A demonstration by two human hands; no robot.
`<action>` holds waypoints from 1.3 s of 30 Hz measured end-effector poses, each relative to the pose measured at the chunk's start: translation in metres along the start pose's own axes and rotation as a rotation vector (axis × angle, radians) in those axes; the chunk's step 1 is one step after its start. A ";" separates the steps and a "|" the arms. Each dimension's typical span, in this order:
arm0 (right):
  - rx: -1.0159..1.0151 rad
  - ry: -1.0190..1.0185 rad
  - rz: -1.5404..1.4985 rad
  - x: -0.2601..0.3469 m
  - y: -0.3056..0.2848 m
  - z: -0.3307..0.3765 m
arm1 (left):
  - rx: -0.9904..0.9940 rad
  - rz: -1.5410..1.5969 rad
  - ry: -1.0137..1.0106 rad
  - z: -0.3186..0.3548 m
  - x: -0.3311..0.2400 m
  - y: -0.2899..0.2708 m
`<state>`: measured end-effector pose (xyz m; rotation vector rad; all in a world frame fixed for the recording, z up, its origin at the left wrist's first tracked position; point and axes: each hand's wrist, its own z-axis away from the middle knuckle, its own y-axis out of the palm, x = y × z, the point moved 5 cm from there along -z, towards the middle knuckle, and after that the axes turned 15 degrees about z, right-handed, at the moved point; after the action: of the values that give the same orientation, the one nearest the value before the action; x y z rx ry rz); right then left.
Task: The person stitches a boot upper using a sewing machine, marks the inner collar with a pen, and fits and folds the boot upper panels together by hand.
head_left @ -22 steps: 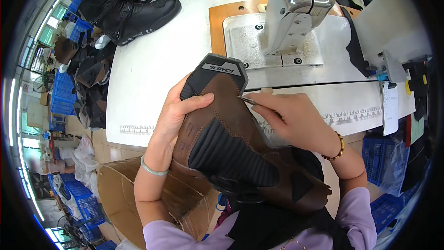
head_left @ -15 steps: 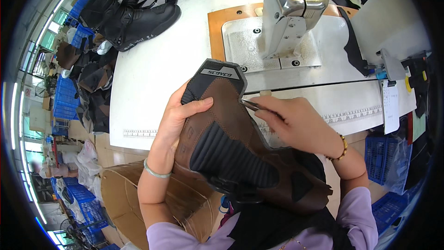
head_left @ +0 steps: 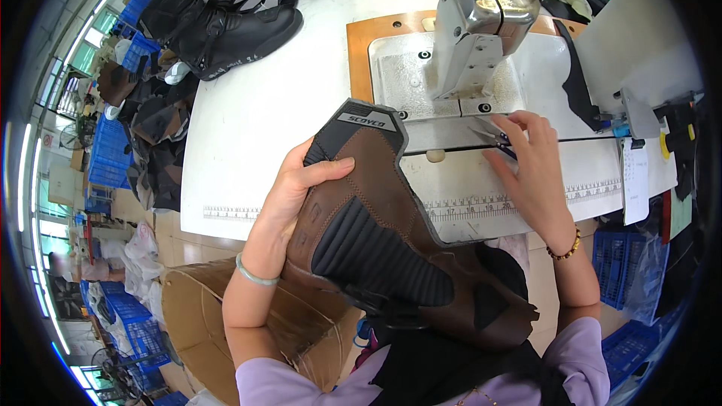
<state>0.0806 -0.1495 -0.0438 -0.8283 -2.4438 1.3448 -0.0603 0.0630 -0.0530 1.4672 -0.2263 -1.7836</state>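
Note:
A brown leather boot upper [head_left: 376, 240] with a black ribbed panel and a grey-black top tab rests against my lap, its top leaning on the table edge. My left hand [head_left: 297, 188] grips its left edge, thumb across the brown leather. My right hand [head_left: 538, 173] lies off the boot to the right, on the white table by the sewing machine base. Its fingers are around small metal snips [head_left: 487, 134], whose tips point left.
A grey sewing machine [head_left: 474, 30] stands on a wooden inset at the back of the white table [head_left: 256, 120]. Black boots [head_left: 218, 30] lie at the far left. An open cardboard box [head_left: 195, 308] sits below left, with blue crates [head_left: 113, 150] beyond it.
My right hand has left the boot's top edge and moved right onto the table with the snips. My left hand keeps its grip on the boot upper.

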 end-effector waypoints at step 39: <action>0.645 0.266 -1.644 0.090 0.035 -0.025 | -0.239 -0.462 0.463 0.110 -0.020 -0.016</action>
<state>0.0314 -0.0656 -0.0652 0.9359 -1.3647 0.9515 -0.1655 0.0495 -0.0134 1.7969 0.5832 -1.6739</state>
